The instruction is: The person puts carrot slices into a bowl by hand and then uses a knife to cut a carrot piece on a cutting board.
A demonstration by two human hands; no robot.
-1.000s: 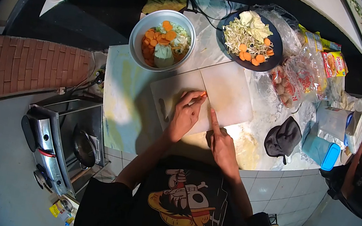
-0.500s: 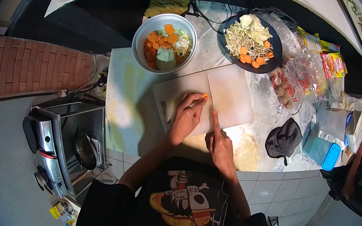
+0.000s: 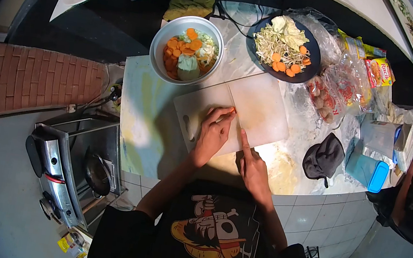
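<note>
On the white cutting board, my left hand pinches a small orange piece of carrot between curled fingertips. My right hand is closed round a knife, its index finger stretched along the back of the blade. The handle is hidden in the palm. The blade shows as a thin line pointing away from me, right beside the carrot. Beyond the board's far left edge stands a metal bowl with carrot slices and other chopped vegetables. A dark plate farther right bears bean sprouts, cabbage and carrot slices.
Plastic bags and seasoning packets lie at the right back. A black cap and a blue-lidded container sit on the table's right side. A stove stands left. Another person is at the far right.
The knife blade has tilted a little, its far tip shifting left. Both hands stay in nearly the same place, and the carrot remains in my left fingers.
</note>
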